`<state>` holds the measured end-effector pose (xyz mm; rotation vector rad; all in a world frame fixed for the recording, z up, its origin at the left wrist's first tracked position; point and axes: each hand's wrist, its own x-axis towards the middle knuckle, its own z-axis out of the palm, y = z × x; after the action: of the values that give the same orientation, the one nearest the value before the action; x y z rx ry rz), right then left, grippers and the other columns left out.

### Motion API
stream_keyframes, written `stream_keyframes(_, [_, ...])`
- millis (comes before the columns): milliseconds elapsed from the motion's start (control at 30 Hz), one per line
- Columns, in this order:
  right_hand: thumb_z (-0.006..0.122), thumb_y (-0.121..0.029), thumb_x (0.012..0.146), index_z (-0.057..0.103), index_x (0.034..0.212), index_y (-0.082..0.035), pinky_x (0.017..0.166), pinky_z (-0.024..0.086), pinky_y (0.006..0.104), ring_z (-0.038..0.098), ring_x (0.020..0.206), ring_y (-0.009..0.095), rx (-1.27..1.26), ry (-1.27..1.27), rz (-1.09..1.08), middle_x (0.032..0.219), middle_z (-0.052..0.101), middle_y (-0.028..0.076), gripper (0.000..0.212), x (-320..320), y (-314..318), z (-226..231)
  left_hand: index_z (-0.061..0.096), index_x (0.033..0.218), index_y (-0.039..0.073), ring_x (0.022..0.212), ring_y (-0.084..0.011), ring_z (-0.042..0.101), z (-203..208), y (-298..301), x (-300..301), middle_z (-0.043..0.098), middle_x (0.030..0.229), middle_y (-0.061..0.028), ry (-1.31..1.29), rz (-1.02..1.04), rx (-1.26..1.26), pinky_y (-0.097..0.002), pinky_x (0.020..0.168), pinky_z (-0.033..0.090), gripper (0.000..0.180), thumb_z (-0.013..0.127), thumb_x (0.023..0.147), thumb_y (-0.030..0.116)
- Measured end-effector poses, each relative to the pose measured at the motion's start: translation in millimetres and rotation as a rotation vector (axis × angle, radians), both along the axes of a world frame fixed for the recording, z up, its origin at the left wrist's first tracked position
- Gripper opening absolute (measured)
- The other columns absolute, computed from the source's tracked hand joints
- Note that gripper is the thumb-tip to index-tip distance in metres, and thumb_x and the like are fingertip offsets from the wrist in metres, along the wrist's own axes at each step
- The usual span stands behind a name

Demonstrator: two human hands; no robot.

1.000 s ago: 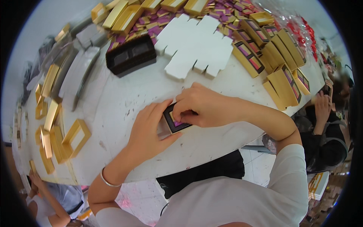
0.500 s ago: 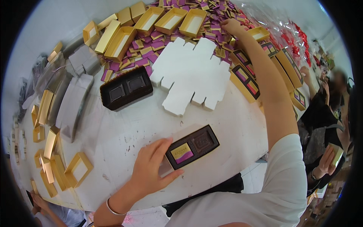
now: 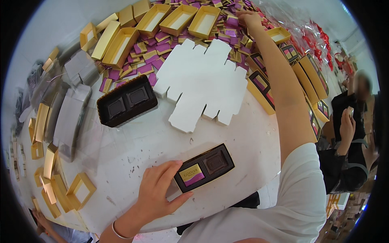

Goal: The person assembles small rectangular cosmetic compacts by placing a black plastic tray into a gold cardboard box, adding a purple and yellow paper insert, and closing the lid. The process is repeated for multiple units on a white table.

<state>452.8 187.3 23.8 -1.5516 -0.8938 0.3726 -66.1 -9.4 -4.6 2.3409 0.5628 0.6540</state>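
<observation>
A small gold box (image 3: 210,181) with a dark ribbed insert lies on the table before me. Its left compartment holds a gold-and-purple wrapped piece (image 3: 191,174); the right compartment, moulded in dark brown, shows no wrapped piece. My left hand (image 3: 158,187) has the box's left end between thumb and fingers. Stretched far forward, my right hand (image 3: 250,19) is at a heap of gold-and-purple wrapped pieces (image 3: 227,30). Its fingers look extended over the heap, with no held piece visible; the fingertips are partly hidden.
A stack of white die-cut cards (image 3: 202,81) lies mid-table, beside stacked dark plastic trays (image 3: 127,100). Gold boxes (image 3: 176,20) line the far edge; others (image 3: 81,190) stand at left. Filled boxes (image 3: 261,91) sit near my right arm. Another person (image 3: 348,125) is at right.
My right hand has shifted slightly farther forward over the heap. The box and my left hand appear a little lower in the picture as the view shifts.
</observation>
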Motion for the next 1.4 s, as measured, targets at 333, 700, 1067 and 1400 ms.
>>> stream_keyframes(333, [0.063,0.003,0.076,0.063,0.104,0.0,0.057,0.049,0.0268,0.063,0.07,0.016,0.114,0.038,0.287,0.085,0.066,0.009,0.028,-50,5,36,0.049,0.125,-0.001,0.099,-0.0283,0.053,-1,-3,-4,0.054,0.117,-0.0162,0.016,-0.008,-0.018,-0.0362,0.084,0.042,0.072,0.081,0.066,0.022])
stream_keyframes(700, [0.064,-0.01,0.086,0.065,0.105,-0.001,0.081,0.05,0.0242,0.062,0.087,0.011,0.09,0.124,0.485,0.094,0.066,0.004,0.021,-173,-121,72,0.051,0.124,0.002,0.095,-0.027,0.053,-3,-4,0,0.056,0.117,-0.0131,-0.032,0.011,0.051,-0.0352,0.083,0.041,0.065,0.079,0.068,0.022])
stream_keyframes(1067, [0.068,0.0,0.079,0.064,0.103,-0.004,0.072,0.046,0.0314,0.056,0.082,0.02,-0.264,-0.438,1.07,0.087,0.06,0.005,0.025,-260,-250,14,0.049,0.127,0.0,0.095,-0.0263,0.055,-3,-4,0,0.056,0.115,-0.0152,-0.037,-0.027,-0.009,-0.0322,0.08,0.045,0.068,0.078,0.068,0.013])
stream_keyframes(1400, [0.073,-0.014,0.074,0.065,0.097,-0.003,0.083,0.043,0.0449,0.054,0.101,0.033,0.259,-0.811,1.003,0.108,0.056,0.014,0.027,-246,-261,-24,0.048,0.128,0.001,0.098,-0.0289,0.056,-1,-5,3,0.056,0.117,-0.0154,0.024,-0.016,-0.009,-0.035,0.084,0.045,0.07,0.079,0.068,0.017])
